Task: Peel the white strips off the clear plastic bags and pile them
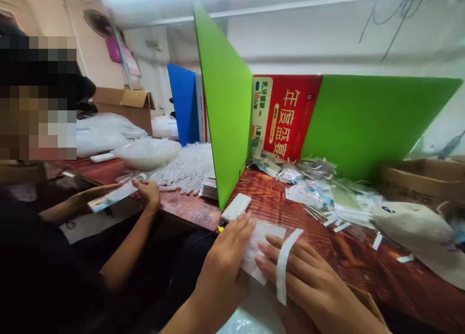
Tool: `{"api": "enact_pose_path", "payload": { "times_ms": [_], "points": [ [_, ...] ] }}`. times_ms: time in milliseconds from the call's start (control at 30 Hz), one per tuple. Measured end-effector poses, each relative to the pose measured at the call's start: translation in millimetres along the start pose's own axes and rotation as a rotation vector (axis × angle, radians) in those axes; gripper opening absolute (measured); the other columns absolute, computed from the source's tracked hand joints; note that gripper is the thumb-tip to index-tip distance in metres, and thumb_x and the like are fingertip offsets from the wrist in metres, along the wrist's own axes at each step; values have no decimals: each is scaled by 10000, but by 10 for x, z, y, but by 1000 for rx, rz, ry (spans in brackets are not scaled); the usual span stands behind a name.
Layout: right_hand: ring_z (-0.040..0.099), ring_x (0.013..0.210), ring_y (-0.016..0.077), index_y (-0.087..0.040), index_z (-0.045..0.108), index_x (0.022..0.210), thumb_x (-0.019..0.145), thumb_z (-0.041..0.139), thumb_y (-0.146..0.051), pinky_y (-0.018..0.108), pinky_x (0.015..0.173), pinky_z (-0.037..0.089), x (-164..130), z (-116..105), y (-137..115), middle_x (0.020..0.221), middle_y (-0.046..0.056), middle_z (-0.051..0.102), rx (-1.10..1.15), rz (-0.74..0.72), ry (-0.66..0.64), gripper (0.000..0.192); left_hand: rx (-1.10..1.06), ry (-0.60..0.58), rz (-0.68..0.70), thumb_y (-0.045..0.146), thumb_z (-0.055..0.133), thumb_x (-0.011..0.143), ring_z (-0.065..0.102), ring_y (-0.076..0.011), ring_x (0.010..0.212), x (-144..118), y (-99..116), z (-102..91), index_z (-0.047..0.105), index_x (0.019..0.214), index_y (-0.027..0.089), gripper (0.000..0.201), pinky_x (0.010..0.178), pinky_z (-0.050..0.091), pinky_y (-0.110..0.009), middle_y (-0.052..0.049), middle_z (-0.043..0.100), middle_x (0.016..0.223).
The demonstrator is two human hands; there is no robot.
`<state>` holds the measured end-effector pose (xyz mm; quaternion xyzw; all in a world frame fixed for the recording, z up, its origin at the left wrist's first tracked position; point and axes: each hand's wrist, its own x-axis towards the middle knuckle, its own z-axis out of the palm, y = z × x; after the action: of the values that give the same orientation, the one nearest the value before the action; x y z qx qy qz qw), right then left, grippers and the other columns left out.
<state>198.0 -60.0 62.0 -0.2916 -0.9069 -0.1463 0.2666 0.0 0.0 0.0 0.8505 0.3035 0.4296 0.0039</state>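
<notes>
Both hands, left hand (pixel 227 256) and right hand (pixel 301 276), press flat, unclenched, on a clear packet (pixel 258 249).

Bright even indoor light, overhead glare at top edge, wide-angle bending at edges, motion blur throughout, soft shadows

Green dividers (pixel 225 101), wood table (pixel 348 256)

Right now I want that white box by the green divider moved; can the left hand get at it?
Probably yes: the left hand rests on the clear packet, just short of the white box, with only bare table between.
</notes>
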Motion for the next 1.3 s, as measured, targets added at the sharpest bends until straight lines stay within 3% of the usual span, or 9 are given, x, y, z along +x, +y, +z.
{"api": "enact_pose_path", "payload": {
  "times_ms": [167,433,500,600,700,800,967,1167,1300],
  "points": [
    [504,1296,256,-137,533,1332,842,507,-109,422,1049,451,-69,41,12,1360,135,569,18,43,-142,492,31,-18,-13,21,407,702,447,-245,1350,-54,-20,74,469,1367,132,677,1110,402,-466,-138,534,1422],
    [487,1304,214,-170,573,1266,797,501,-77,329,1061,448,-8,160,-23,1337,93,594,201,184,-121,484,11,-225,89,0,388,665,545,-324,1258,49,118,13,545,1285,13,639,1038,471,-518,-215,615,1314],
    [558,1218,222,-182,585,1225,823,500,-86,342,1021,479,-16,177,-18,1258,89,641,214,184,-87,423,-60,-237,86,10,396,685,559,-323,1246,62,151,2,533,1295,1,625,1037,474,-501,-232,614,1307],
    [660,979,229,-184,590,1137,907,476,-127,378,905,517,-51,145,-24,1047,89,710,122,143,89,263,-286,-258,24,37,431,736,566,-280,1247,98,212,-57,465,1374,48,639,1058,463,-412,-203,604,1333],
    [659,826,210,-185,546,1122,949,492,-130,350,785,518,-77,62,-70,899,69,707,67,166,265,190,-596,-411,-77,72,441,841,567,-235,1246,153,261,-163,393,1454,171,623,1054,457,-336,-111,609,1352],
    [638,793,184,-200,525,1094,971,480,-114,304,736,510,-86,19,-113,851,45,677,139,252,294,157,-778,-539,-147,183,482,918,596,-251,1198,155,260,-240,380,1473,237,567,1006,484,-334,-77,632,1322],
    [592,699,179,-204,550,1016,1003,419,-157,302,638,452,-99,179,-70,795,31,637,190,310,292,140,-676,-447,-391,387,522,929,652,-236,968,78,227,-184,524,1386,244,478,902,517,-325,-75,709,1075],
    [582,812,205,-199,615,1020,982,506,-181,366,793,395,-75,342,-3,886,41,659,56,401,343,116,-770,-350,-500,417,525,922,596,-177,760,96,199,-49,592,1305,200,445,792,509,-277,-36,662,832],
    [558,860,224,-188,636,1072,991,490,-207,370,808,385,-63,372,27,942,62,664,-76,431,347,168,-675,-455,-493,363,490,926,458,-125,564,113,208,-17,563,1291,163,422,547,401,-211,40,509,633]
  ]
}}
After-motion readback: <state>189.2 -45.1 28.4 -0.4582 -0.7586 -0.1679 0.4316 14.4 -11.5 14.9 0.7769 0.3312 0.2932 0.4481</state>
